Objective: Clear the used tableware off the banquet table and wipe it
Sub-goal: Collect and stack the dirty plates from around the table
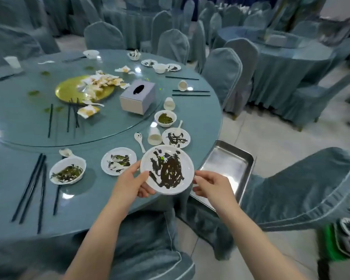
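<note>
My left hand (129, 181) grips the left rim of a white plate (167, 168) smeared with dark sauce, lifted over the near edge of the round banquet table (113, 199). My right hand (210, 183) touches the plate's right rim with its fingertips. More dirty white plates (118, 161), (176, 137), bowls (67, 170), (165, 118), a spoon (139, 140), tipped paper cups (155, 136) and black chopsticks (31, 186) lie on the table.
A steel tray (226, 168) rests on the covered chair at the right, beside the table edge. On the glass turntable (89, 130) sit a grey tissue box (137, 97) and a gold platter (69, 89) of crumpled napkins. Covered chairs ring the table. A green bin (335, 249) holds used plates at the lower right.
</note>
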{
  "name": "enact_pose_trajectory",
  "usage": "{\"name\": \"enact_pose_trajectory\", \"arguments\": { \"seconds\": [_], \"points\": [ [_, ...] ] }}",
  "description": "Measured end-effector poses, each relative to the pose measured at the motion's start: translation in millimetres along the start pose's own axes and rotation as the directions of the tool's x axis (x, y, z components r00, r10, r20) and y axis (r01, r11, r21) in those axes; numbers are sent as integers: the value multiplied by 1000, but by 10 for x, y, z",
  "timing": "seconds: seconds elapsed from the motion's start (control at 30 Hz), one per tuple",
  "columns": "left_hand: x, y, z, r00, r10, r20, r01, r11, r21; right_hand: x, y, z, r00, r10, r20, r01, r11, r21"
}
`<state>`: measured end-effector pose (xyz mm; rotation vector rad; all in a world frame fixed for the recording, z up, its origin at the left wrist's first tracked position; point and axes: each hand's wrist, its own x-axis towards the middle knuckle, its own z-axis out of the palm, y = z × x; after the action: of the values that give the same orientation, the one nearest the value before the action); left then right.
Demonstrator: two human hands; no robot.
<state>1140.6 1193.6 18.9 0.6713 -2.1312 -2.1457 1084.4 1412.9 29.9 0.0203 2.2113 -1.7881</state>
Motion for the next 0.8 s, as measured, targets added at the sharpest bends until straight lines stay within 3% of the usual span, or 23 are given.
{"name": "enact_pose_trajectory", "arguments": {
  "seconds": [0.17,0.37,0.8],
  "points": [
    [-67,-44,93,965,-7,-261,-9,998,-62,552,-11,-281,989,26,148,-17,998,-63],
    [-257,-117,-13,864,-41,-501,-21,993,-117,903,98,-7,936,46,349,10,987,-158],
    [-340,-120,-622,680,-57,-731,-156,963,-220,1457,357,1043,862,32,505,261,827,-498]
  ]
}}
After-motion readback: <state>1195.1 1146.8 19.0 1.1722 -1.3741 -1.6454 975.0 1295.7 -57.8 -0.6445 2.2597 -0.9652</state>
